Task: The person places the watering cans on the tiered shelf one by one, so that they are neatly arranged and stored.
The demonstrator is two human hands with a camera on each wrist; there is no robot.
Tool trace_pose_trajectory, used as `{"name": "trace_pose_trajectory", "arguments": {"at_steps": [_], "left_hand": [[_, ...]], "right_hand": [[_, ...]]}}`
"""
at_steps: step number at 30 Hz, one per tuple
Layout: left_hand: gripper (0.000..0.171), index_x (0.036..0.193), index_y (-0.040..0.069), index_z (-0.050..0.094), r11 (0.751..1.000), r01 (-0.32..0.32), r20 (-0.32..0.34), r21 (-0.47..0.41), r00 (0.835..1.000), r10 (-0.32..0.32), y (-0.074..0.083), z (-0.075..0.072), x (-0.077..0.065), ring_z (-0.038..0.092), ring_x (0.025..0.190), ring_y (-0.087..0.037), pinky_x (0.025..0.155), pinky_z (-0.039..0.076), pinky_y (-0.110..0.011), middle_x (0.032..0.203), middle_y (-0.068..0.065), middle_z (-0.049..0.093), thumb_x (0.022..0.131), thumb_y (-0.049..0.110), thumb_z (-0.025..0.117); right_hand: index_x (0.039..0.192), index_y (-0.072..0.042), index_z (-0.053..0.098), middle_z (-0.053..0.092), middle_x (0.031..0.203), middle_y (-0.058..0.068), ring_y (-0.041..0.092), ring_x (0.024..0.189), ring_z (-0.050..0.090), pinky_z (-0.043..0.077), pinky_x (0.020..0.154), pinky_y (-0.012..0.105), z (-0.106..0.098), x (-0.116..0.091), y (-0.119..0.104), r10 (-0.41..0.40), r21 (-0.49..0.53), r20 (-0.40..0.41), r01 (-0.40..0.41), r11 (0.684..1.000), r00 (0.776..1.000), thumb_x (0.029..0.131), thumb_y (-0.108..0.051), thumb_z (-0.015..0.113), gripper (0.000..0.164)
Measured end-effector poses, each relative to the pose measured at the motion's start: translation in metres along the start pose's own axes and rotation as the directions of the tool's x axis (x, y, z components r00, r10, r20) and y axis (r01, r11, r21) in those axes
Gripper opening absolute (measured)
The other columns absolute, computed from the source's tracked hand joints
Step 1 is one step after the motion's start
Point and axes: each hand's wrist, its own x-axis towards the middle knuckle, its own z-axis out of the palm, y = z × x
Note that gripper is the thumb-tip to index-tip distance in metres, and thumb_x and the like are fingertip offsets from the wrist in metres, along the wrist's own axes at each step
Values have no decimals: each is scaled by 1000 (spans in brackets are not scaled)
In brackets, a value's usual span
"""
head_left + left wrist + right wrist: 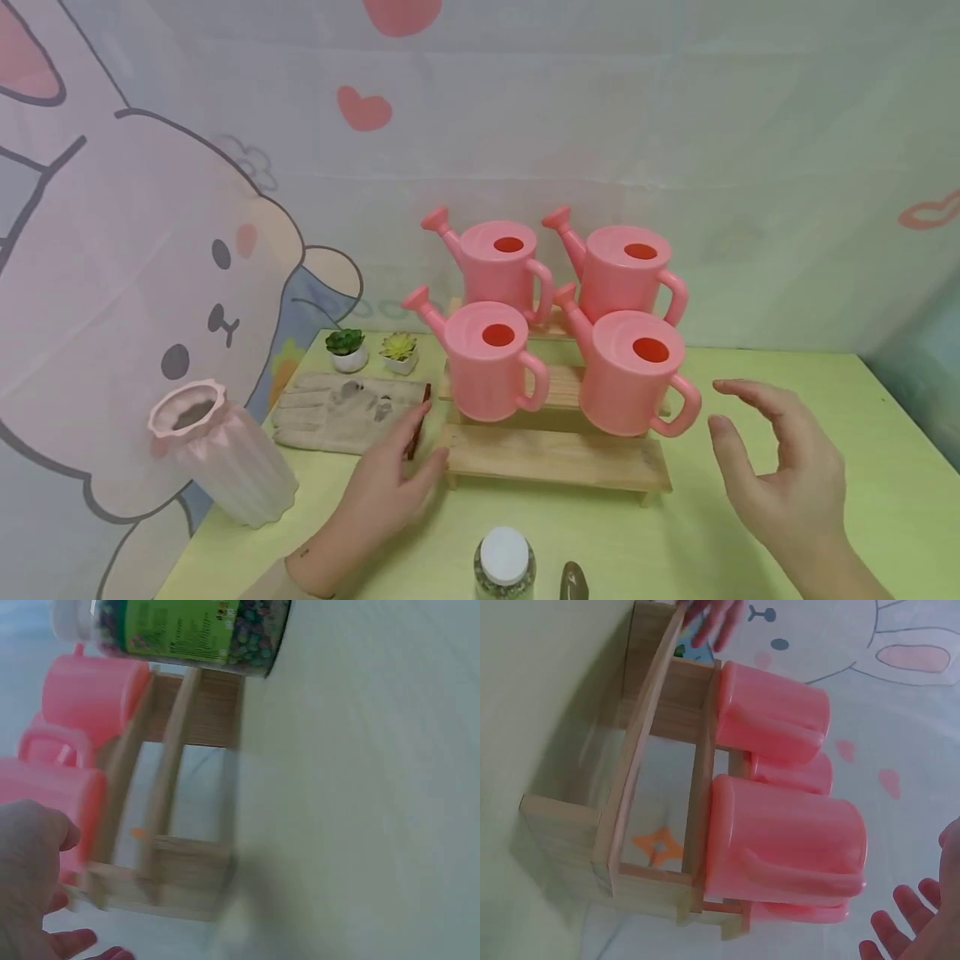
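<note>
A wooden tiered stand [555,457] holds several pink watering cans, two on its middle step and two higher at the back. Left of the stand's lowest step is my left hand [388,486], fingers extended and holding nothing; whether a fingertip touches the wood I cannot tell. The front left watering can [486,375] is just beyond it. My right hand [787,467] hovers right of the front right watering can [626,387], thumb and fingers spread, apart from its handle. In the right wrist view the fingers [896,930] are separate from the cans.
Grey work gloves [322,412] lie at left, near two small potted succulents [348,354]. A pink fluted vase [240,467] stands at the table's left side. In front are a white-capped jar of granules [505,562] and a dark brown object [573,582], partly cut off.
</note>
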Motion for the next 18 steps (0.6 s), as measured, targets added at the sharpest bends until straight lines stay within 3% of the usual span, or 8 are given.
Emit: {"name": "trace_pose_trajectory", "arguments": {"at_steps": [2, 4, 6, 8, 10, 13, 16, 18], "left_hand": [[70, 157, 27, 40, 987, -104, -74, 123, 991, 113, 10, -14, -2, 49, 144, -28, 108, 48, -54, 160, -2, 44, 97, 46, 68], [71, 158, 25, 40, 950, -229, -118, 210, 959, 257, 21, -27, -3, 47, 145, -28, 108, 48, -54, 161, -4, 43, 96, 42, 70], [71, 157, 21, 41, 890, -371, -134, 265, 900, 416, 34, -37, -1, 48, 143, -28, 108, 49, -53, 158, -6, 46, 95, 39, 71], [69, 156, 16, 44, 810, -501, -120, 306, 824, 554, 49, -46, 2, 50, 142, -29, 107, 50, -52, 155, -9, 49, 96, 41, 69], [67, 155, 14, 45, 726, -598, -71, 339, 754, 653, 64, -54, 6, 51, 141, -30, 107, 51, -50, 154, -9, 51, 98, 45, 64], [68, 155, 15, 45, 603, -705, 51, 373, 665, 745, 86, -65, 11, 50, 142, -30, 108, 50, -48, 153, -9, 52, 99, 51, 61], [72, 156, 18, 44, 478, -786, 186, 391, 576, 796, 105, -74, 16, 47, 145, -28, 113, 46, -44, 155, -7, 51, 97, 55, 63], [76, 157, 19, 43, 413, -827, 253, 383, 524, 814, 114, -78, 20, 44, 148, -28, 118, 42, -43, 157, -5, 48, 95, 56, 66]], "right_hand": [[114, 11, 70, 74, 114, 0, 1, 116, 65, 43, 107, 14, 1, 6, -7, -144, 52, 17, 143, 988, 989, 89, -8, 74, 32], [113, 13, 69, 74, 115, 9, 7, 118, 65, 43, 108, 16, 3, 13, -14, -279, 112, 65, 271, 956, 958, 92, -17, 74, 37], [113, 14, 69, 72, 117, 16, 13, 121, 64, 43, 110, 18, 5, 20, -21, -394, 162, 131, 372, 914, 910, 95, -26, 73, 44], [115, 12, 69, 70, 119, 20, 19, 125, 62, 41, 113, 20, 8, 27, -26, -490, 184, 208, 458, 869, 846, 96, -33, 71, 49], [117, 9, 70, 69, 121, 22, 24, 127, 60, 38, 117, 23, 10, 33, -31, -558, 178, 283, 530, 829, 780, 97, -39, 69, 52], [120, 4, 71, 70, 122, 20, 31, 126, 59, 33, 122, 28, 12, 40, -35, -624, 157, 379, 617, 771, 683, 98, -46, 66, 55], [124, -2, 71, 69, 127, 16, 34, 124, 58, 27, 126, 32, 12, 44, -36, -654, 134, 469, 684, 717, 594, 98, -53, 63, 58], [128, -5, 70, 68, 131, 14, 36, 125, 58, 24, 128, 36, 12, 47, -34, -676, 137, 513, 727, 673, 529, 97, -56, 62, 60]]}}
